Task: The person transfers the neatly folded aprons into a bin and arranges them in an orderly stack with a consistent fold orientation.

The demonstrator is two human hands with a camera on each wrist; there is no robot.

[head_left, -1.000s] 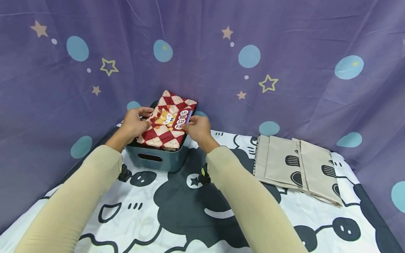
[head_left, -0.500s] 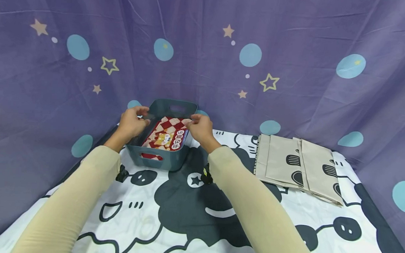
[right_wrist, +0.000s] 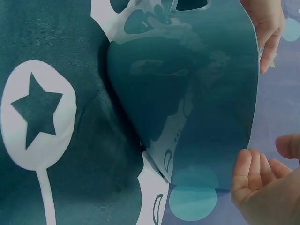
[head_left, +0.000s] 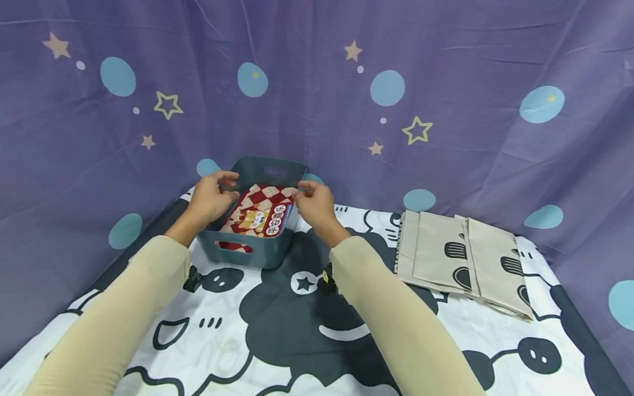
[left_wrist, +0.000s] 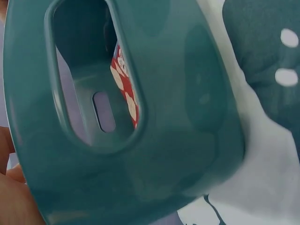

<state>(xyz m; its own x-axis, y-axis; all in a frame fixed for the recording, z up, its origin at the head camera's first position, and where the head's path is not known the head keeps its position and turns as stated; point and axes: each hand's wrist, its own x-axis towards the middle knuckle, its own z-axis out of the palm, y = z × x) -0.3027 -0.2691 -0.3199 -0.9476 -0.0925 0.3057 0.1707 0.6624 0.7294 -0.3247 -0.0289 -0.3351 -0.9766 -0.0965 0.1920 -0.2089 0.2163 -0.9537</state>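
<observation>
Packet (head_left: pixel 259 212) inside bin (head_left: pixel 273 253). Left hand (head_left: pixel 213 198), right hand (head_left: pixel 314 205) at bin's opposite sides; fingers loose, thumbs apart.

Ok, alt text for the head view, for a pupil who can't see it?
The left hand and right hand flank a teal basket holding a red checked packet. Folded beige material lies to the right on a black-and-white cloth, before a purple curtain.

I see a plain cream left sleeve (head_left: pixel 112 313) at lower left of the frame and a matching right sleeve (head_left: pixel 404 323) at lower right. The left hand (head_left: pixel 210 200) and right hand (head_left: pixel 316 207) are bare. A black piece (head_left: pixel 192 280) pokes out by the left cuff (head_left: pixel 175 250); a yellow-flecked piece (head_left: pixel 327 279), also black, by the right cuff (head_left: pixel 345 252).
</observation>
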